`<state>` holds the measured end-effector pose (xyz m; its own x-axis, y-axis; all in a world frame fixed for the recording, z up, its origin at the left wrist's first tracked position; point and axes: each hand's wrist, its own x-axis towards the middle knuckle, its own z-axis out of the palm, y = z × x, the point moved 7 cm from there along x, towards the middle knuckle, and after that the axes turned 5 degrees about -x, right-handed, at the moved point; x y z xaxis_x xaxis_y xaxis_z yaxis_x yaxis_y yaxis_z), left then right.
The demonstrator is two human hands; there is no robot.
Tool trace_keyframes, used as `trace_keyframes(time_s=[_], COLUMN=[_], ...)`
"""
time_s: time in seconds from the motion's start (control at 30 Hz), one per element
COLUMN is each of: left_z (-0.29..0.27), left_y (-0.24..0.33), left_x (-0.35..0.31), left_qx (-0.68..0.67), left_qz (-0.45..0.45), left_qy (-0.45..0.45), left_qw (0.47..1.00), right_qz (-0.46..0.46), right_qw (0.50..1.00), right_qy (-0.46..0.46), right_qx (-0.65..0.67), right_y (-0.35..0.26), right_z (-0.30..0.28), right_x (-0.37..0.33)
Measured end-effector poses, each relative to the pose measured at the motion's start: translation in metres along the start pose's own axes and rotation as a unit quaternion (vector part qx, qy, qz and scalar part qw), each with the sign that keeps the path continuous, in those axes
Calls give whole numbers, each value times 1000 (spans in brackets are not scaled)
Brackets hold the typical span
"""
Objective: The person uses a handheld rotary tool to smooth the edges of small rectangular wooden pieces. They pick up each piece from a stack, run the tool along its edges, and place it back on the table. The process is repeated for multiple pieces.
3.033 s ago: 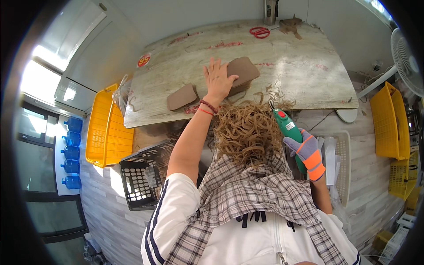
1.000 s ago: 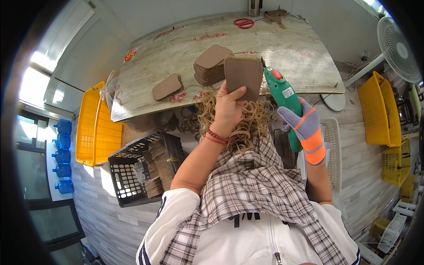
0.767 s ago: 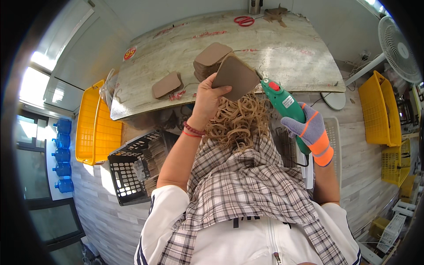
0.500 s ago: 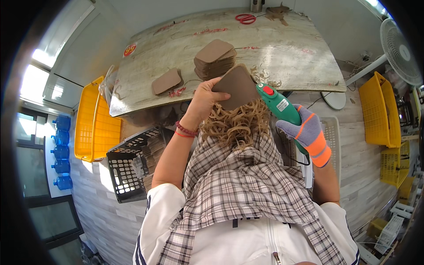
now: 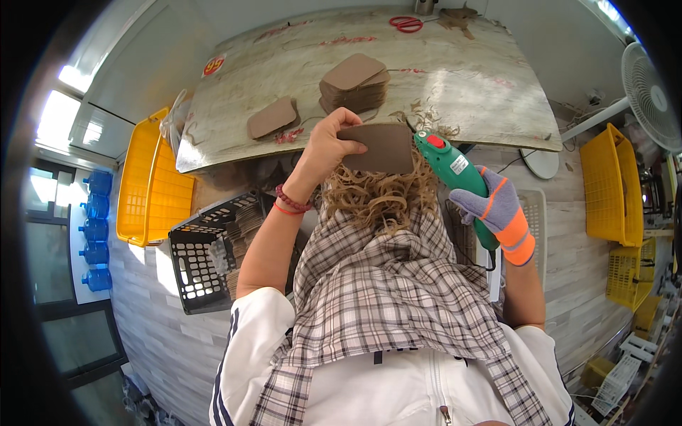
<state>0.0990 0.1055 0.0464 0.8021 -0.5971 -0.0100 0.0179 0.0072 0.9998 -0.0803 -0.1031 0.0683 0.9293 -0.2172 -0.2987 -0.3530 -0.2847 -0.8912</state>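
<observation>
Pinched by its left edge, a flat brown pad [image 5: 380,150] with rounded corners is in my bare left hand [image 5: 334,144], over my lap. My right hand [image 5: 490,206], in a grey and orange glove, is wrapped around a green electric cutter [image 5: 452,165] with a red switch. The cutter's head is close to the pad's upper right corner; whether they touch I cannot tell. Curly brown trimmings [image 5: 383,195] lie heaped on my plaid apron [image 5: 376,291] below the pad. On the table, a tall stack of similar pads [image 5: 354,79] stands beyond my left hand, with a smaller pile [image 5: 273,118] to its left.
The worn table [image 5: 490,92] carries red-handled scissors [image 5: 406,25] and scraps [image 5: 458,18] at the back. A black crate [image 5: 202,273] with brown pieces stands left of my legs. Yellow crates [image 5: 153,206] stand on both sides, and a white fan [image 5: 650,96] is at the right.
My left hand has turned and tilted the pad, so its upper edge now runs nearly level. The cutter stays close to its right side. The whole view has shifted slightly.
</observation>
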Motion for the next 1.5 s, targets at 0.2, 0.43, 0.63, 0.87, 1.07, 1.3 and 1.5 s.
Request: trace_keyframes(time_s=[0.2,0.43,0.63,0.87,1.07,1.3,1.5], left_z=[-21,-15,4,19,10,-77,-194], left_y=[-7,-6,-4,-6,-7,-7,-50], left_x=[5,3,-1,-5,-10,-16,7], left_qx=[-122,-93,-35,51,-23,-111,-154], left_qz=[12,-1,-22,-1,-3,34,40], left_qy=[33,-13,-54,-110,-81,62,249], left_qw=[992,996,998,993,996,991,955], right_qz=[25,12,-22,-13,-45,12,20], right_qw=[999,998,996,993,998,997,999], right_qy=[-35,-57,-39,-72,-40,-26,-12], right_qx=[4,-30,-78,-92,-24,-68,-49], right_y=[3,2,-3,-8,-8,9,18], right_z=[5,13,17,29,41,36,36], right_x=[-2,-1,2,11,29,27,23])
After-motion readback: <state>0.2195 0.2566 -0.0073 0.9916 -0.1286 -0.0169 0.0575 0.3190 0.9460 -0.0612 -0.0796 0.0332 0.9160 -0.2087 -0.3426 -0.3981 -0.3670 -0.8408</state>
